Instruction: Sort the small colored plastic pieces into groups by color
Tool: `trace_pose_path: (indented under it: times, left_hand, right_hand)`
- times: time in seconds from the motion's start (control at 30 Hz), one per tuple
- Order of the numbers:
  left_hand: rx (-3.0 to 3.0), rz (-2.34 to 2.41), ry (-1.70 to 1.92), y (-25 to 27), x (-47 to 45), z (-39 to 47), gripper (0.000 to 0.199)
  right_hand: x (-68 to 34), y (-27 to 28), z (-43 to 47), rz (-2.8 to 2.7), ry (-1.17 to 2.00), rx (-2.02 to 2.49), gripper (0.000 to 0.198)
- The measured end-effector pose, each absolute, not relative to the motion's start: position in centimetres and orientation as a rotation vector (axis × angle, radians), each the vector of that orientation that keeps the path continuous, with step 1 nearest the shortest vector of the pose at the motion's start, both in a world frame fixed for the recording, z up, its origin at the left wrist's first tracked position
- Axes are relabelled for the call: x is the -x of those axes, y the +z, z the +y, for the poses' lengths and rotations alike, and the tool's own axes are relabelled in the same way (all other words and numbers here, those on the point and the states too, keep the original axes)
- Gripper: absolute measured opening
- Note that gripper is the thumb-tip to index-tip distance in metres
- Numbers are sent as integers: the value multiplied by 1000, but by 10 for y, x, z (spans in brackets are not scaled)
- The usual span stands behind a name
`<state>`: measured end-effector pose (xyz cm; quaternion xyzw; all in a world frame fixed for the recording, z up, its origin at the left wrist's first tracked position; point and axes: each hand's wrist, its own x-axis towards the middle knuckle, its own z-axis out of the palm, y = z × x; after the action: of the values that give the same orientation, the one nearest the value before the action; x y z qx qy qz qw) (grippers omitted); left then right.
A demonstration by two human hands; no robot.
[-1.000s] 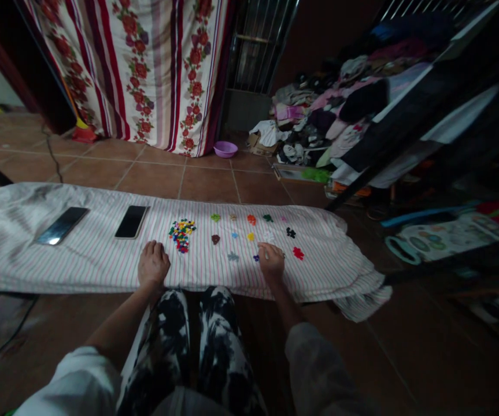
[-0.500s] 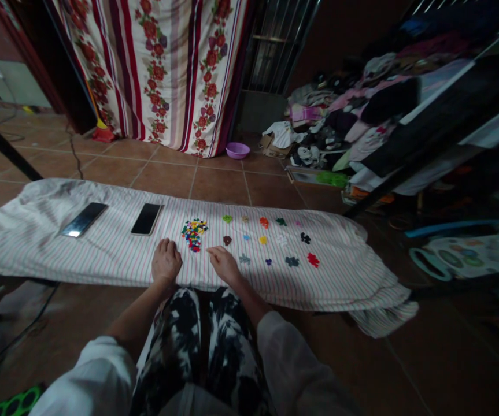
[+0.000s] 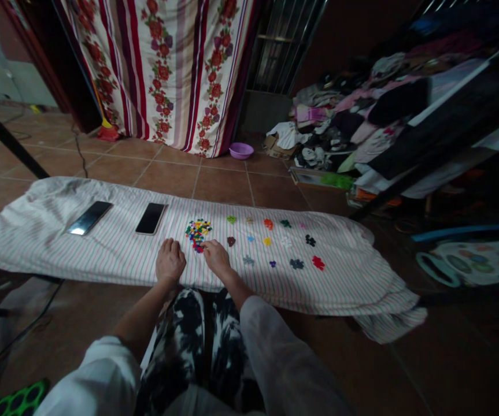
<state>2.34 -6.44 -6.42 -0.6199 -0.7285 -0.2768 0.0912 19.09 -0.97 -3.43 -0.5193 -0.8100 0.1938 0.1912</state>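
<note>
A mixed pile of tiny coloured pieces, beads or small bricks by their look, lies on the striped cloth. My right hand is at the pile's near right edge, thumb and forefinger pinched by the red and blue pieces; whatever is between the fingertips is too small to make out. My left hand rests palm down on the cloth, left of the pile, its fingers bent a little and holding nothing visible. Right of the pile lie several single-colour clusters, among them brown, yellow, orange, black and red.
Two phones, one pale-edged and one shiny, lie left of the pile. Beyond the cloth are a tiled floor, a purple basin, a floral curtain and a heap of clothes. Dark bars slant in at both sides.
My right hand has moved left and slightly forward, from beside the pile to its edge. My left hand stays on the cloth. The whole view has shifted slightly.
</note>
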Motion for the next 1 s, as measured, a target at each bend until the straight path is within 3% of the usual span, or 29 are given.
trace_pose_path:
  times: [0.5,0.73,1.0]
  left_hand:
    - [1806,-2207,-895,-65,-24,-65,32]
    - [1805,-2203,-877,-66,-25,-65,32]
    - [1831,-2190,-850,-63,-24,-66,32]
  right_hand:
    - [-197,-53,-15,-2050,529,1371,12]
    - [-200,-56,-17,-1986,554,1374,15]
    - [-207,-57,-13,-1782,827,1334,12]
